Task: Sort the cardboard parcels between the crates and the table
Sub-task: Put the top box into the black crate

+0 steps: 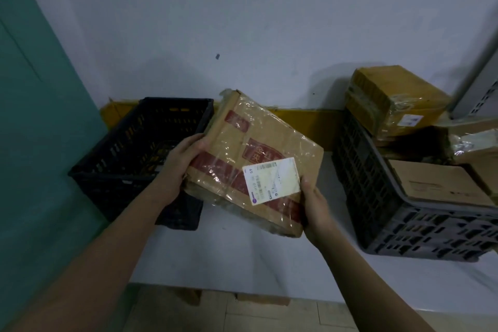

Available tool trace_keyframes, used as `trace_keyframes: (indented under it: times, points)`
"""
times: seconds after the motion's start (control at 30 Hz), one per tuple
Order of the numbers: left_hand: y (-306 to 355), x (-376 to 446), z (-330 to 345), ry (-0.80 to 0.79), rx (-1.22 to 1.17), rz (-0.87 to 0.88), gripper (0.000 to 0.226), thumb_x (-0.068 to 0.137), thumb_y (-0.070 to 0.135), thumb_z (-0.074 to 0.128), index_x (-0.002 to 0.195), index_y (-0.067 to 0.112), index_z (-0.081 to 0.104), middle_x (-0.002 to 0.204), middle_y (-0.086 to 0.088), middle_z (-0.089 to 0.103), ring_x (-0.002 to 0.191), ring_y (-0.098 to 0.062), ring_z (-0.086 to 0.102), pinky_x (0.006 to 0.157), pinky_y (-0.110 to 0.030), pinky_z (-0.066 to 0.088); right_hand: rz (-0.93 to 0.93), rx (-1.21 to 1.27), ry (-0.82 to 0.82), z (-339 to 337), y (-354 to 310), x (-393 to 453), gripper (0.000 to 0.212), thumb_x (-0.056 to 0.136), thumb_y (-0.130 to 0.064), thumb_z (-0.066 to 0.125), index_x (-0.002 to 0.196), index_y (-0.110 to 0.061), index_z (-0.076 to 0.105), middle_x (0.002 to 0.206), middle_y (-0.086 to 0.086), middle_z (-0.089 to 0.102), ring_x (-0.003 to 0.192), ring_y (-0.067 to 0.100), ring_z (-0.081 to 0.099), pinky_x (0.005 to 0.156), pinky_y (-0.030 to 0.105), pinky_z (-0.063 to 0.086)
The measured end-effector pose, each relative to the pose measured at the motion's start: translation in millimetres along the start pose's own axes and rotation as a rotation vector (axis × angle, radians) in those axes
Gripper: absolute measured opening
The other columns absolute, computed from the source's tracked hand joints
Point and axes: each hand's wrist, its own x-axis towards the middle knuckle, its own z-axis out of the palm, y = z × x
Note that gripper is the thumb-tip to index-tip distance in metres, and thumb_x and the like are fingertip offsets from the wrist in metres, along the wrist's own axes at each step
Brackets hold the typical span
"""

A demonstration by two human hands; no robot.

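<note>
A flat cardboard parcel (253, 153) with red print, clear tape and a white shipping label is held above the white table (242, 259), tilted, between both hands. My left hand (180, 162) grips its left edge, thumb on top. My right hand (318, 210) grips its near right corner. To the left stands a black crate (140, 153) whose inside looks empty. On the right, a dark grey crate (377, 197) holds several cardboard parcels, with a taped yellow-brown one (390, 97) on top.
A white wall rises right behind the table, with a teal panel (40, 116) at the left. A grey metal object (482, 78) leans in at the upper right. The table's front edge runs along the bottom, with tiled floor below.
</note>
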Motion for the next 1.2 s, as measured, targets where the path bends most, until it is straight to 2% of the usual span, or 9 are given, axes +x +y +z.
trace_keyframes:
  times: [0.1,0.17,0.3,0.4,0.6,0.73,0.8,0.97,1.2]
  points:
    - [14.0,-1.3,17.5,0.323,-0.010,0.193,0.039,0.098,0.043,0.048,0.127,0.019,0.062,0.111,0.014,0.066,0.103,-0.004,0.061,0.084,-0.014,0.049,0.067,0.099,0.073,11.2,-1.5,-0.9,0.040,0.103,-0.052,0.037,0.123,-0.024,0.057,0.111,0.008,0.074,0.101,0.029,0.072,0.092,0.051,0.056]
    - [14.4,-10.0,31.9,0.465,0.096,0.280,0.057,0.098,0.052,0.043,0.145,0.020,0.044,0.135,0.005,0.052,0.121,-0.009,0.049,0.092,-0.009,0.041,0.076,0.167,0.123,23.6,-6.0,1.0,0.041,0.103,-0.052,0.036,0.124,-0.025,0.059,0.115,0.006,0.071,0.104,0.028,0.069,0.097,0.053,0.053]
    - [-2.2,-35.8,75.1,0.184,0.150,0.220,0.095,0.074,0.077,0.062,0.151,0.053,0.013,0.155,0.010,0.034,0.136,-0.011,0.041,0.095,-0.030,0.045,0.069,0.347,0.143,57.4,-20.5,3.2,0.036,0.105,-0.044,0.039,0.122,-0.021,0.061,0.112,0.005,0.073,0.102,0.025,0.071,0.093,0.050,0.056]
    - [-4.1,-39.6,101.4,0.262,0.224,0.232,0.109,0.072,0.056,0.077,0.149,0.057,0.000,0.157,0.009,0.033,0.137,-0.018,0.043,0.106,-0.051,0.044,0.024,0.401,0.106,76.5,-24.7,3.3,0.037,0.106,-0.041,0.039,0.130,-0.021,0.058,0.117,0.006,0.072,0.105,0.026,0.070,0.091,0.052,0.056]
    - [21.0,-16.5,86.0,0.354,0.029,0.339,0.078,0.092,0.008,0.065,0.153,0.038,0.027,0.131,0.016,0.059,0.112,-0.005,0.063,0.087,-0.027,0.054,-0.115,0.177,0.043,75.3,-37.8,4.7,0.034,0.097,-0.040,0.058,0.127,-0.027,0.050,0.123,0.005,0.065,0.107,0.027,0.067,0.073,0.043,0.061]
    - [37.4,-7.8,58.2,0.355,0.008,0.322,0.061,0.093,0.000,0.061,0.138,0.039,0.049,0.108,0.024,0.068,0.096,0.001,0.068,0.069,-0.019,0.056,-0.283,-0.024,0.184,51.5,-65.1,11.2,0.079,0.081,-0.051,0.075,0.142,-0.037,0.025,0.145,0.004,0.042,0.121,0.026,0.054,0.075,0.045,0.058]
    - [38.7,-7.1,45.9,0.278,-0.023,0.293,0.061,0.093,-0.002,0.060,0.126,0.049,0.055,0.108,0.020,0.071,0.097,-0.005,0.070,0.071,-0.025,0.058,-0.331,-0.165,0.094,42.5,-74.7,14.7,0.093,0.077,-0.057,0.076,0.149,-0.045,0.020,0.156,0.001,0.031,0.128,0.029,0.050,0.067,0.036,0.055]
    - [31.8,-7.9,36.0,0.150,-0.072,0.240,0.054,0.093,-0.001,0.060,0.119,0.045,0.060,0.112,0.003,0.073,0.102,-0.020,0.071,0.075,-0.035,0.060,-0.339,-0.263,-0.202,40.6,-79.5,17.7,0.084,0.082,-0.052,0.072,0.151,-0.046,0.024,0.132,-0.008,0.050,0.086,-0.001,0.070,0.058,0.018,0.056]
    - [45.0,-15.8,23.3,0.136,0.031,0.281,0.055,0.094,0.004,0.063,0.126,0.049,0.054,0.113,0.004,0.073,0.101,-0.015,0.071,0.073,-0.031,0.060,-0.459,-0.402,-0.214,49.9,-74.0,15.5,0.075,0.082,-0.057,0.070,0.147,-0.042,0.036,0.127,-0.012,0.063,0.100,0.006,0.069,0.073,0.024,0.058]
